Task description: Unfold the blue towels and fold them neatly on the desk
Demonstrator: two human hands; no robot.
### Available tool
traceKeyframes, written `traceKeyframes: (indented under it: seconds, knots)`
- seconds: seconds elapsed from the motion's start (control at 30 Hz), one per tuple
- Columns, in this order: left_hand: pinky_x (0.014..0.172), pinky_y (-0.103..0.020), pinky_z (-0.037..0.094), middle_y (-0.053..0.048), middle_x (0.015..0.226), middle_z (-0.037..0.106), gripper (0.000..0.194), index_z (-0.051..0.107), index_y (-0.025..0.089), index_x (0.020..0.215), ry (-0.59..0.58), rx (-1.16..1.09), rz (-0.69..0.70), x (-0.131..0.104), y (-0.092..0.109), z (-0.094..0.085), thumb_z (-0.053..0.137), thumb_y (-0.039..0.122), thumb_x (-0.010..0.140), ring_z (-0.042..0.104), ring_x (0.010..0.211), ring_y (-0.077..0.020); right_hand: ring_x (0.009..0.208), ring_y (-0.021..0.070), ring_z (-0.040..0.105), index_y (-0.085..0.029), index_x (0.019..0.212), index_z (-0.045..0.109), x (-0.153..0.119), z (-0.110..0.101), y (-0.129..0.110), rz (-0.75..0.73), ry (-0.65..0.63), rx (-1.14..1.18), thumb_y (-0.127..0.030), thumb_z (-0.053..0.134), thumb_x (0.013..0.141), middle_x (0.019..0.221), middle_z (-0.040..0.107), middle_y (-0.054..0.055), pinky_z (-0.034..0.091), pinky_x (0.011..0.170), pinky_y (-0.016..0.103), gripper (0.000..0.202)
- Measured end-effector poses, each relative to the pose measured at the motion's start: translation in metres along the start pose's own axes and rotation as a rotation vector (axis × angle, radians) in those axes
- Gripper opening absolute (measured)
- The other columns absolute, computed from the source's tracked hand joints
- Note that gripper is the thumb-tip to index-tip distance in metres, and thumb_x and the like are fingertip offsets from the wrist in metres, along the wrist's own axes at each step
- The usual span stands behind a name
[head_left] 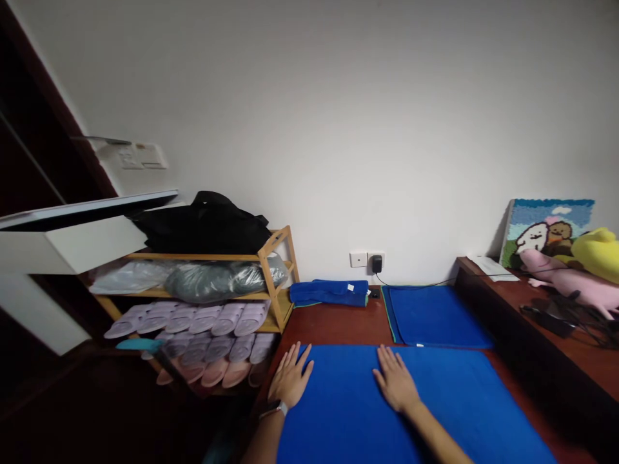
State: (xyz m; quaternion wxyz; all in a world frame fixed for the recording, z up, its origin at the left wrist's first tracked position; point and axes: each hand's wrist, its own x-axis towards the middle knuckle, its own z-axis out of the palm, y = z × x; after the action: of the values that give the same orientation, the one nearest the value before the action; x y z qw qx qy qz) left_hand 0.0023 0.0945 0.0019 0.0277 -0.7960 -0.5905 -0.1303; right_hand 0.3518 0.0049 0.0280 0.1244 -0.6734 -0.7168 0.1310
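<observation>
A large blue towel [348,406] is spread flat over the front of the brown wooden table [338,325]. My left hand [290,375] lies at its far left corner, palm down with fingers spread; a watch circles that wrist. Flat on the cloth near the middle of its far edge, my right hand [396,379] has its fingers stretched forward. Behind them are a folded blue towel [329,293] at the back left and a flat folded blue towel [438,317] at the back right, both showing green edging.
To the left, a wooden rack [275,283] holds a black bag [207,225], plastic-wrapped bundles and rows of slippers [193,319]. A black plug [376,263] sits in the wall socket, its cable running right. Plush toys [565,277] and a picture [546,225] stand on the raised right surface.
</observation>
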Motion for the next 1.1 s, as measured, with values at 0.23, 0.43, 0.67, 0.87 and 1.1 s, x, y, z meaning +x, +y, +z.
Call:
traceKeyframes:
  seconds: [0.23, 0.43, 0.67, 0.87, 1.1]
  knots:
    - [0.124, -0.048, 0.028, -0.007, 0.165, 0.036, 0.057, 0.041, 0.032, 0.156, -0.002, -0.001, -0.013, 0.001, 0.002, -0.001, 0.037, 0.054, 0.104, 0.03, 0.153, -0.0258, 0.156, 0.0248, 0.016, -0.009, 0.161, 0.025, -0.064, -0.039, 0.227, 0.422, 0.054, -0.19, -0.054, 0.018, 0.096, 0.168, 0.024, 0.008, 0.016, 0.128, 0.046, 0.079]
    - [0.124, -0.046, 0.029, -0.006, 0.166, 0.036, 0.055, 0.041, 0.032, 0.155, -0.004, 0.001, -0.008, 0.002, 0.002, -0.002, 0.039, 0.052, 0.104, 0.031, 0.153, -0.0255, 0.156, 0.0206, 0.016, -0.011, 0.162, 0.02, -0.086, -0.047, 0.292, 0.493, 0.057, -0.219, -0.054, 0.013, 0.095, 0.169, 0.021, 0.007, 0.015, 0.128, 0.042, 0.081]
    - [0.124, -0.047, 0.028, -0.007, 0.165, 0.037, 0.056, 0.042, 0.032, 0.155, -0.006, -0.014, -0.011, 0.001, 0.005, -0.007, 0.039, 0.052, 0.103, 0.031, 0.153, -0.0259, 0.155, 0.0227, 0.023, -0.009, 0.161, 0.025, -0.081, -0.059, 0.281, 0.528, -0.002, -0.267, -0.047, 0.019, 0.094, 0.168, 0.025, 0.009, 0.021, 0.126, 0.043, 0.077]
    - [0.124, -0.048, 0.027, -0.006, 0.166, 0.036, 0.057, 0.041, 0.032, 0.156, -0.001, -0.029, -0.017, 0.001, 0.006, -0.005, 0.035, 0.055, 0.104, 0.03, 0.153, -0.0264, 0.153, 0.0295, 0.027, -0.002, 0.155, 0.038, -0.061, -0.056, 0.195, 0.401, 0.17, -0.286, -0.04, 0.021, 0.096, 0.163, 0.034, 0.018, 0.019, 0.126, 0.049, 0.072]
    - [0.123, -0.047, 0.029, -0.009, 0.163, 0.042, 0.058, 0.044, 0.025, 0.155, 0.071, -0.034, -0.018, -0.003, 0.01, -0.014, 0.035, 0.05, 0.104, 0.035, 0.151, -0.0267, 0.155, 0.0235, 0.02, -0.014, 0.161, 0.028, -0.025, 0.013, -0.06, -0.03, 0.089, 0.064, -0.051, 0.015, 0.103, 0.167, 0.026, 0.007, 0.019, 0.128, 0.047, 0.07]
